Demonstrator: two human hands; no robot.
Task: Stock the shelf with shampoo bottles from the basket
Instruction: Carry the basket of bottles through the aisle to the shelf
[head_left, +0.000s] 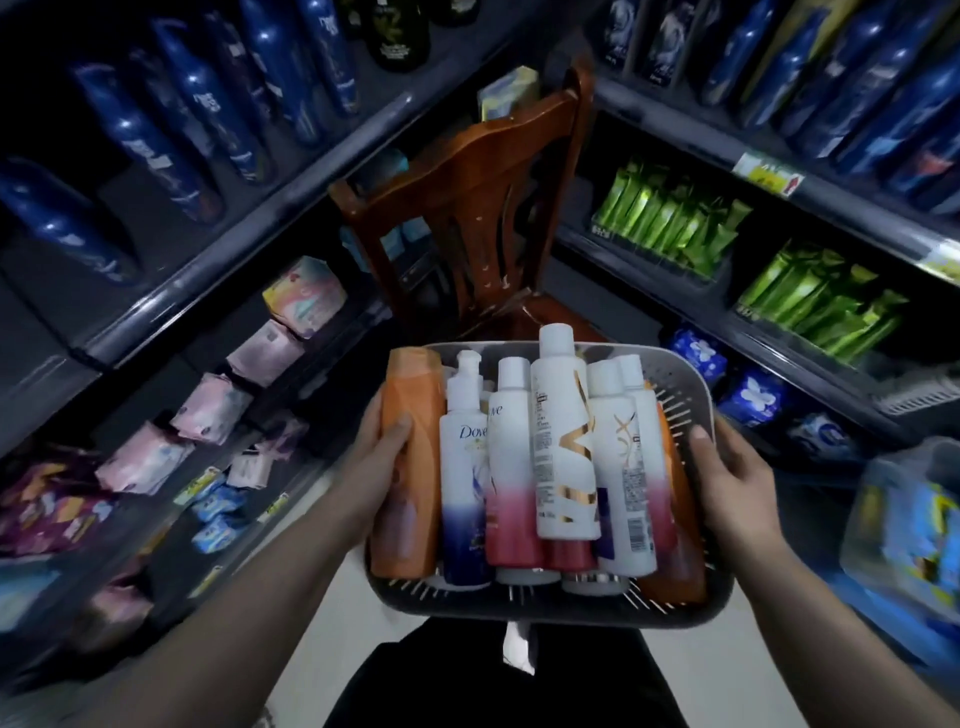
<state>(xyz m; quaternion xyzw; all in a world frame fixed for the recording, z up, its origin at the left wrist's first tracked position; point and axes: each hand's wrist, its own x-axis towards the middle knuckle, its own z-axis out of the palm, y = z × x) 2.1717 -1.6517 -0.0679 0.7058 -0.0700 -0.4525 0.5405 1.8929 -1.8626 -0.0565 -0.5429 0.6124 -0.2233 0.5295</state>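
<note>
Shampoo bottles in basket, btm layer hidden; L hand, R hand gripping its sides.

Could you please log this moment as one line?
phase: carrying; left hand: holds basket side; right hand: holds basket side; bottles: lying in basket

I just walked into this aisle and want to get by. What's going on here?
A person holds a grey basket in front of them, left hand gripping its left side, right hand its right rim. It is packed with shampoo bottles; none is picked out. A wooden chair stands ahead between stocked shelves.
</note>
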